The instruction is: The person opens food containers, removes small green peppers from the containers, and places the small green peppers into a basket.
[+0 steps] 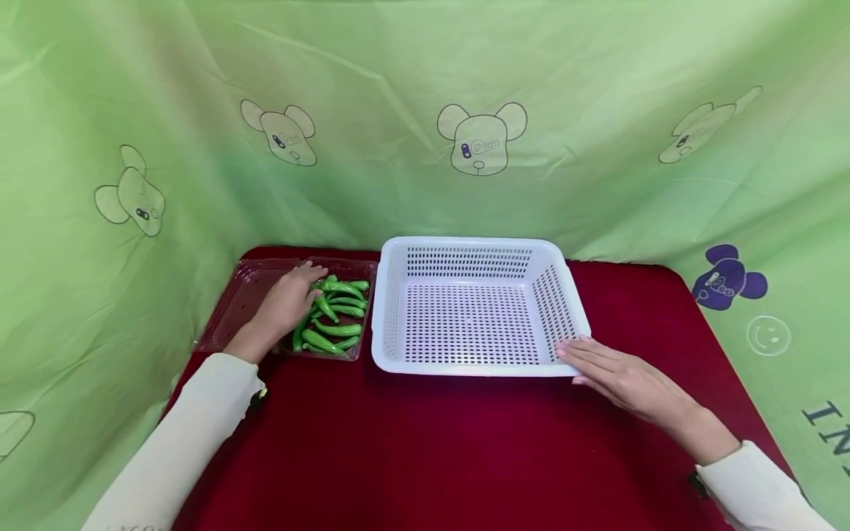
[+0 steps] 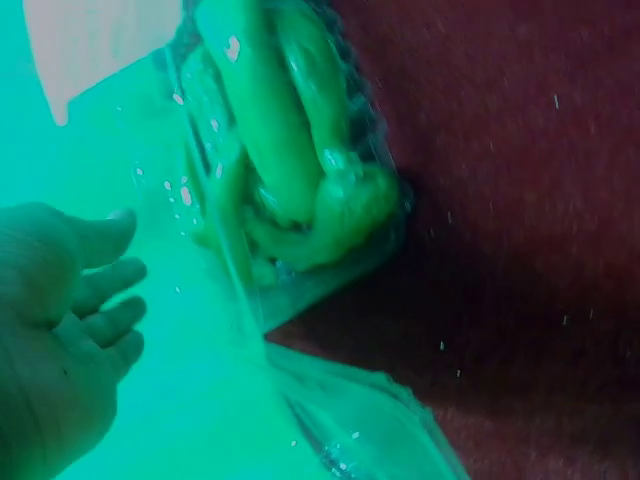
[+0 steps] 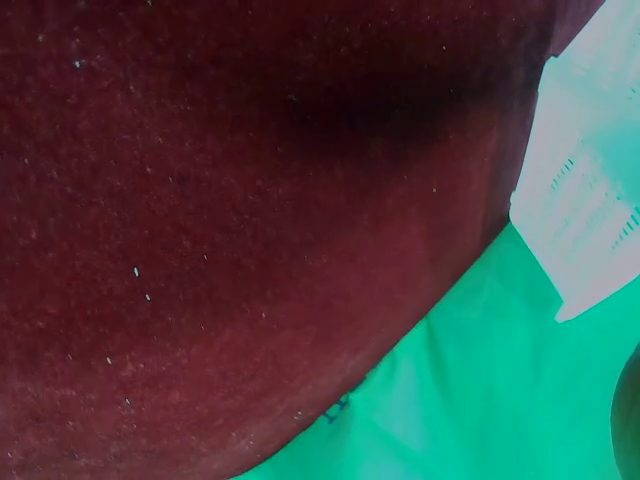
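My left hand [image 1: 287,301] hovers at the left side of a clear plastic box [image 1: 368,313] of green chili peppers [image 1: 339,330]. In the left wrist view, its loosely bent fingers [image 2: 110,300] hold nothing and stand apart from the peppers [image 2: 270,130]. My right hand [image 1: 627,377] rests with nearly straight fingers on the front right corner of a white perforated plastic basket [image 1: 474,369]. The basket's inside holds nothing that I can see. Only a dark sliver of that hand [image 3: 628,420] shows in the right wrist view, near the basket's side [image 3: 585,190].
The box's clear lid [image 1: 249,295] lies opened out to the left. Box and basket stand side by side toward the back of a dark red tabletop [image 1: 465,442]. A green curtain [image 1: 372,96] printed with bear heads hangs behind and on both sides.
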Demonstrator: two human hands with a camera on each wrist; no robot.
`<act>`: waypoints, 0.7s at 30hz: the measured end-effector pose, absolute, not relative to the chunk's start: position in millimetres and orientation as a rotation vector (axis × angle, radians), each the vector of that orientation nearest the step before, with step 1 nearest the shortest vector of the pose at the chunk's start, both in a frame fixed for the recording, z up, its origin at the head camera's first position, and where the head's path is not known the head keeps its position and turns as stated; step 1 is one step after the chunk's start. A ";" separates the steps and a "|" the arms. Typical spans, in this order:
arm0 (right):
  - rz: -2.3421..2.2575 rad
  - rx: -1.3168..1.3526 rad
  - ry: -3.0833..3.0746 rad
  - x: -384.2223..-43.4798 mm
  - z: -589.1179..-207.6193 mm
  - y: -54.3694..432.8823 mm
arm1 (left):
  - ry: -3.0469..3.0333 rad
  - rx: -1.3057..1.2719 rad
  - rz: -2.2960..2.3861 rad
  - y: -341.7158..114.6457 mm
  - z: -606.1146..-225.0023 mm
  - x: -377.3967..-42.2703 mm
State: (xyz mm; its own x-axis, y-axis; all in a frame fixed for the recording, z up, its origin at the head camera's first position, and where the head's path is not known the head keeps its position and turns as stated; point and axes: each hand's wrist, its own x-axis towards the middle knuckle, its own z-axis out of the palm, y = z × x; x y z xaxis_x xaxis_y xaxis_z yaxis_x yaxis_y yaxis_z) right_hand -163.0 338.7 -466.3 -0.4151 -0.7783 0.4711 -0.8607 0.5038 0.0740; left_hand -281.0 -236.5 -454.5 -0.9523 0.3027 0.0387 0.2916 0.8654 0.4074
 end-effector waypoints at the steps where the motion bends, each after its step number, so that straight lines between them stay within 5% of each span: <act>1: 0.241 1.341 -2.290 -162.6 -466.7 339.1 | 3.018 0.503 0.599 -236.3 -455.1 -282.4; 21: 0.250 1.360 -2.147 -165.5 -473.4 338.3 | 3.104 0.778 0.285 -216.6 -477.5 -301.8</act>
